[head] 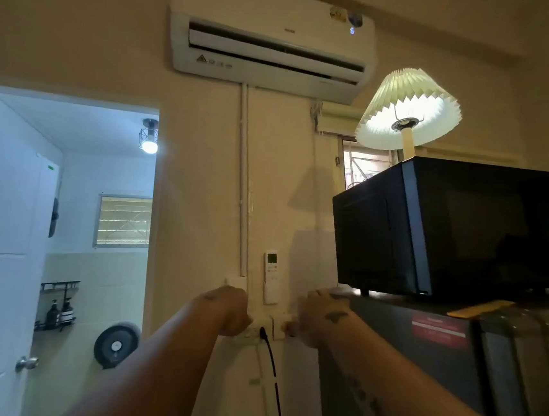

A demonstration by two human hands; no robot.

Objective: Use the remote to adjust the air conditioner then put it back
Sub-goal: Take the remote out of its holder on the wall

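White plastic remote (272, 276) hanging upright in its wall holder, screen lit green, between the vertical pipe cover (246, 185) and the black microwave (459, 229); air conditioner (271, 39) mounted high on the same wall, louvre open, small indicator glowing at its right end. Left hand (228, 310) and right hand (311, 317) both raised just below the remote, one on each side, knuckles toward the camera; each grip curled narrow and holding nothing, neither touching the remote. Power socket (254, 331) with a black plug and cord (271, 365) directly beneath, between the two hands.

Cannot tell from this alone whether adjusting lies ahead or is already finished and the remote returned. If ahead, judged best done thus: reach with the right hand only, pinch the remote by its lower sides, slide straight up out of the holder rather than pulling outward; keep knuckles clear of the plug below and of the microwave corner on top of the dark fridge (453, 352). Then tilt the top end toward the unit, press with the thumb, watch the screen for the change. To return it, line up the bottom edge over the holder and lower gently until seated upright
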